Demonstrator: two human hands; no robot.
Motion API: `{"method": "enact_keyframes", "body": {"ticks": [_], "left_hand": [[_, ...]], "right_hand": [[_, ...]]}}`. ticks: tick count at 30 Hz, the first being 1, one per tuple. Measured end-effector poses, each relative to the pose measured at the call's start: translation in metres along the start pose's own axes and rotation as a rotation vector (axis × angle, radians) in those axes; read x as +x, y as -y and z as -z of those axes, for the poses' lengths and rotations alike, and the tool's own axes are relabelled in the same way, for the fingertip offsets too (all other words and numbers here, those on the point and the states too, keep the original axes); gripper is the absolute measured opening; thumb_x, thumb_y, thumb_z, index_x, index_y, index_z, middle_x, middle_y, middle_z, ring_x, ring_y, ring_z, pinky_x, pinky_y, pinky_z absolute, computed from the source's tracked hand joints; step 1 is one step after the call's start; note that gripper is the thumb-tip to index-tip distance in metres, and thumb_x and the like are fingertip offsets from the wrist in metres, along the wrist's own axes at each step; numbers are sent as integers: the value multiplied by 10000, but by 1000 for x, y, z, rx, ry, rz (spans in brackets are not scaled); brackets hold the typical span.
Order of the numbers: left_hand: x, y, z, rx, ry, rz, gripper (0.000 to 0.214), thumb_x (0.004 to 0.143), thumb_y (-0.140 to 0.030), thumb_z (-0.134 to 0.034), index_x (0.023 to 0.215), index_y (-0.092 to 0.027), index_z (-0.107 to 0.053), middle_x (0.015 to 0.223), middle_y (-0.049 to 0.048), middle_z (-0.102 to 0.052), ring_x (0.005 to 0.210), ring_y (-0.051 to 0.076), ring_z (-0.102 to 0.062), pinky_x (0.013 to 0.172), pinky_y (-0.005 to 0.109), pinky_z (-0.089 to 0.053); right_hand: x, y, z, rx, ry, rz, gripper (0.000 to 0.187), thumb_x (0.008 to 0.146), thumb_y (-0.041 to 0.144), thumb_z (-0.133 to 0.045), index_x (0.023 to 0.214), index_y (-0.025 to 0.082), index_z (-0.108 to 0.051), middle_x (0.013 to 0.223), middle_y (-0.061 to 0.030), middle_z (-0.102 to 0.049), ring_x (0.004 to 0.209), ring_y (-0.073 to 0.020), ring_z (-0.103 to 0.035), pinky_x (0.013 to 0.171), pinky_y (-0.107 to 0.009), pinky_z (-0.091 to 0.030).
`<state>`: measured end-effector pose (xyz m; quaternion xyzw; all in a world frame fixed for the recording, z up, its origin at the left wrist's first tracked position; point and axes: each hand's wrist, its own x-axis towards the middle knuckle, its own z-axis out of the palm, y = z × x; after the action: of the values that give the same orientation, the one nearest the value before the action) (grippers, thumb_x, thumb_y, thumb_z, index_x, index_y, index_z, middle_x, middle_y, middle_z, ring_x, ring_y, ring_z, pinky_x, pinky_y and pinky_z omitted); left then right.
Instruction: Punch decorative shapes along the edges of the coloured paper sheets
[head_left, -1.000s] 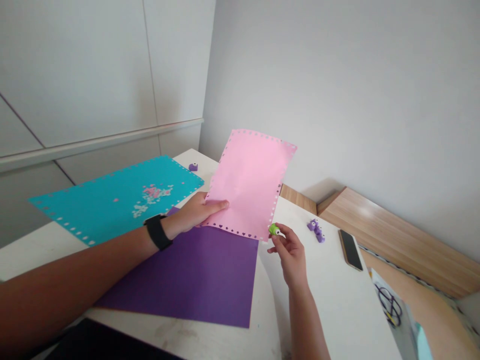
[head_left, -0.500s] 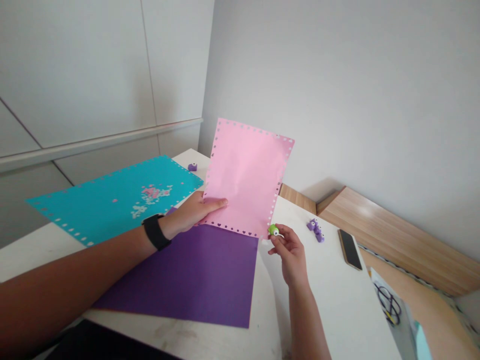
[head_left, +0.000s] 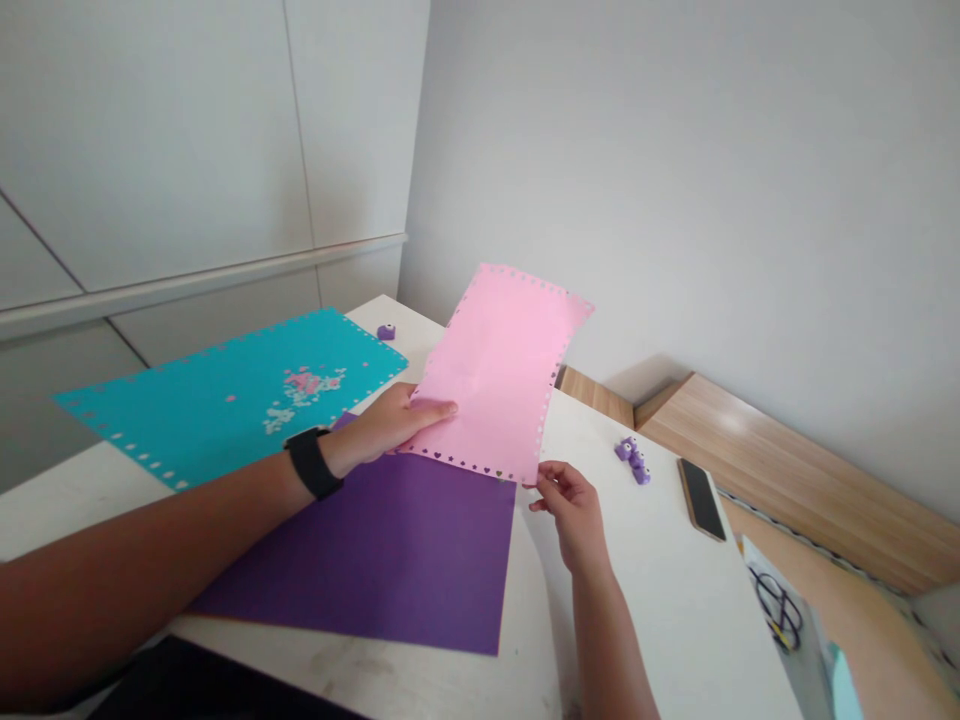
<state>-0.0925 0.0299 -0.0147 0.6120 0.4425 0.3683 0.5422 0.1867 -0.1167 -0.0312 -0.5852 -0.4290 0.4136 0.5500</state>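
My left hand [head_left: 394, 420] grips the lower left edge of a pink sheet of paper [head_left: 495, 370], thumb on its front. The sheet is tilted up and bowed, with small punched shapes along its borders. At its lower right corner, my right hand [head_left: 570, 505] is closed, fingertips partly behind the paper. It held a green craft punch a moment ago. The punch is now hidden behind the sheet, apart from a trace of green showing through the bottom holes. Beneath lies a purple sheet [head_left: 382, 560] on the white table [head_left: 645, 600].
To the left, a turquoise sheet [head_left: 202, 400] with punched edges carries loose pink and white paper bits [head_left: 300, 388]. One purple punch [head_left: 386, 332] stands behind it. More purple punches [head_left: 634, 458] cluster at right near a phone [head_left: 702, 498]. A dark cable [head_left: 778, 610] lies beyond the table edge.
The pink sheet has leaned back and bowed, its top shifting right and down. My right hand has moved slightly left to its corner, and the green punch has gone behind the paper.
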Motion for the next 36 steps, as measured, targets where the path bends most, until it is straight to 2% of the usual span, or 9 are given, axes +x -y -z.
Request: {"method": "enact_keyframes", "body": {"ticks": [3, 6, 10, 15, 17, 20, 25, 28, 36], "left_hand": [[2, 0, -1, -41, -14, -24, 525, 675, -558, -801, 1007, -152, -766, 855, 104, -796, 804, 307, -742, 677, 347, -571], [3, -2, -3, -99, -81, -75, 601, 660, -578, -809, 1068, -141, -750, 1034, 120, -791, 947, 330, -727, 808, 383, -573], [2, -4, -6, -100, -152, -30, 552, 668, -569, -808, 1021, -147, -762, 868, 101, -795, 946, 354, -728, 784, 404, -581], [3, 0, -5, -62, -119, -46, 488, 677, -556, -809, 942, -148, -773, 721, 72, -772, 847, 336, -739, 712, 372, -580], [3, 1, -3, -42, -92, -87, 508, 686, -570, -803, 970, -150, -775, 807, 75, -794, 877, 330, -738, 761, 368, -580], [4, 2, -1, -21, -51, -131, 548, 721, -593, -778, 1055, -158, -766, 1025, 88, -799, 961, 323, -731, 869, 375, -564], [5, 4, -1, -12, -42, -130, 551, 735, -617, -759, 1066, -176, -768, 1049, 98, -796, 944, 326, -736, 874, 398, -563], [5, 3, -2, -35, -61, -160, 563, 702, -614, -790, 1073, -191, -772, 1060, 93, -794, 954, 323, -738, 887, 398, -564], [7, 5, -3, -60, -52, -120, 610, 699, -585, -807, 1139, -167, -747, 1154, 121, -767, 1048, 348, -712, 986, 444, -522]], "right_hand": [[2, -7, 7, -176, -64, -16, 284, 808, 449, -770, 955, 208, -733, 845, -58, -711, 678, -198, -637, 446, -252, -443], [1, -9, 2, -377, -81, 116, 307, 790, 459, -787, 1006, 244, -750, 972, -74, -721, 731, -213, -618, 555, -302, -497], [-2, -11, -29, -635, -53, 343, 388, 816, 415, -772, 1177, 283, -720, 1123, -103, -698, 1036, -299, -601, 933, -448, -488], [4, -22, -53, -810, -99, 352, 218, 860, 291, -681, 1068, 239, -717, 1027, -122, -684, 1019, -322, -595, 945, -493, -459], [7, -24, -47, -709, -110, 281, 182, 864, 294, -662, 1026, 222, -702, 959, -102, -676, 913, -289, -618, 848, -455, -508], [8, -20, -25, -273, -106, 80, 327, 859, 365, -690, 1154, 233, -649, 919, -45, -664, 769, -221, -644, 666, -363, -555], [6, 0, 7, 350, -93, -90, 494, 747, 336, -846, 1199, 252, -666, 1011, -24, -713, 996, -227, -720, 849, -322, -579], [5, 6, 11, 376, -89, -92, 443, 727, 323, -870, 1127, 253, -694, 1065, -33, -729, 1061, -253, -719, 832, -309, -583], [0, 6, 2, 74, -134, 54, 495, 773, 361, -834, 1218, 234, -660, 1077, -70, -722, 927, -252, -732, 705, -348, -605]]}}
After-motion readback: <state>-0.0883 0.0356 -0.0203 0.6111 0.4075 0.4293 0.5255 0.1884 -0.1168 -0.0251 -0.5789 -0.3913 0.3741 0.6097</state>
